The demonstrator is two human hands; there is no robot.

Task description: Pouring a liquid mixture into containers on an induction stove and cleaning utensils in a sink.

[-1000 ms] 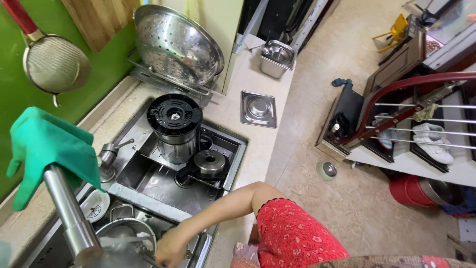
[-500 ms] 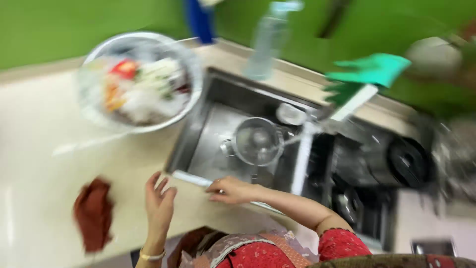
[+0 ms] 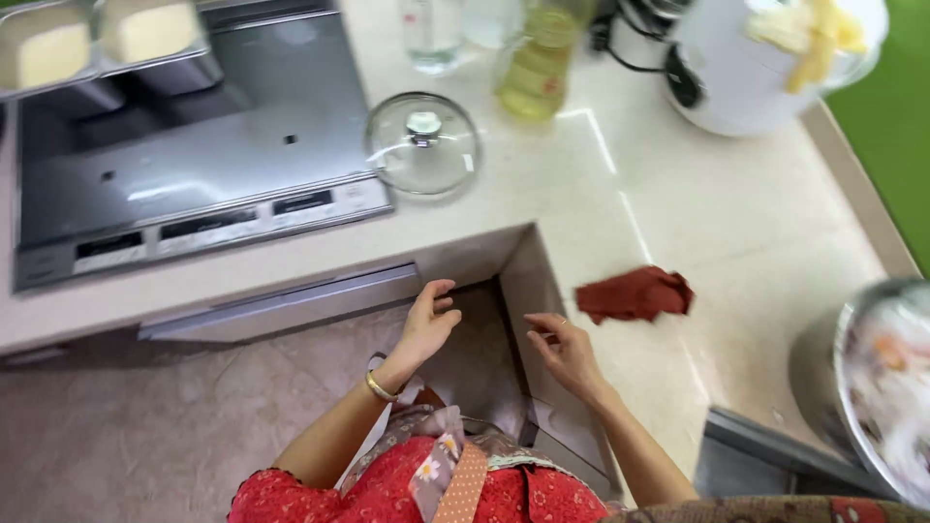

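View has swung from sink to the counter corner. Both hands empty: left hand (image 3: 426,324) open, right hand (image 3: 565,351) loosely curled, near one red cloth (image 3: 635,293). One glass lid (image 3: 422,143), one cooktop (image 3: 184,136). Two trays (image 3: 97,44) hold pale blocks; bowl (image 3: 886,387) holds blurred food.

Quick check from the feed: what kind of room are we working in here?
Most likely a home kitchen. A flat cooktop is set into the pale countertop, a glass pot lid lies beside it, and a bottle of yellow oil stands behind. Both hands, left hand and right hand, are empty.
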